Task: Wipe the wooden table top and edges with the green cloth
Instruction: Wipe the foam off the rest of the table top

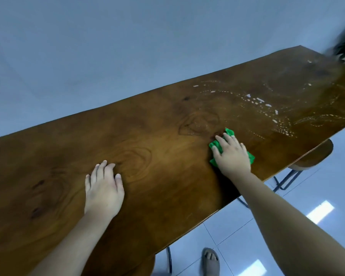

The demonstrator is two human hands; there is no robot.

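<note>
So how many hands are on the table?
2. The left hand lies flat on the bare wood of the table, nearer the camera. The right hand presses down on the green cloth farther along. No other hand shows.

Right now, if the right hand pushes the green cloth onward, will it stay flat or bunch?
Probably floppy: the green cloth is crumpled under the right hand, so it may bunch. It should glide, as the table top looks smooth and glossy.

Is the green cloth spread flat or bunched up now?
Bunched: crumpled folds of the green cloth stick out around the right hand pressing it onto the table.
</note>
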